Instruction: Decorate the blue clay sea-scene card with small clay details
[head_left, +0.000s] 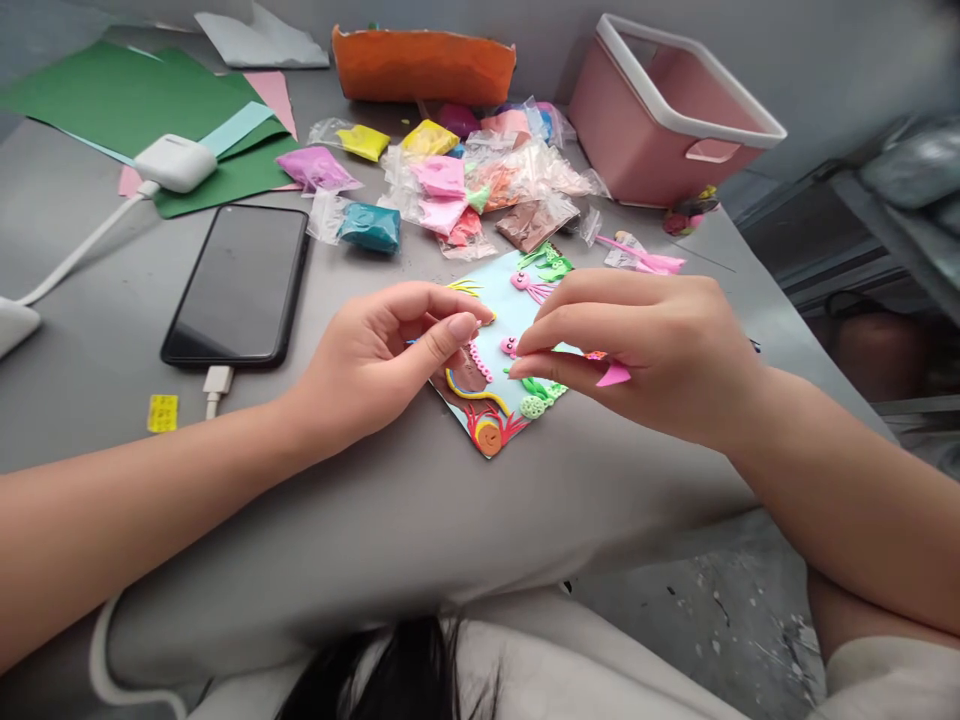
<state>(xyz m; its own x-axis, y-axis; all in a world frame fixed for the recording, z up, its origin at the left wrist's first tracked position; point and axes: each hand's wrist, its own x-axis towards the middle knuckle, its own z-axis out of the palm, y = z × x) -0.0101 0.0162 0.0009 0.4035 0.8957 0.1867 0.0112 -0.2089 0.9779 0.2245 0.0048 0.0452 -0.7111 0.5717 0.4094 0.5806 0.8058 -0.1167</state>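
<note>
A light blue card (491, 272) lies at an angle on the table, decorated with coloured modelling clay: pink octopus shapes, green plants, a brown patch, a yellow and blue band and a red coral-like piece. Over its left side is my left hand (390, 350), thumb and forefinger pinched together; a tiny pale pink bit may sit at their tips, too small to make out. My right hand (637, 350) hovers above the card's right side, fingers closed with the tips together. A flat pink end of a clay tool (615, 374) sticks out beneath its fingers. The fingers hide part of the card.
Several bags of coloured clay (370, 227) lie behind the card. A pink bin (637, 130) and an orange box (424, 68) stand at the back. On the left are a phone (236, 285) with a cable, a white charger (175, 163) and green paper (90, 95).
</note>
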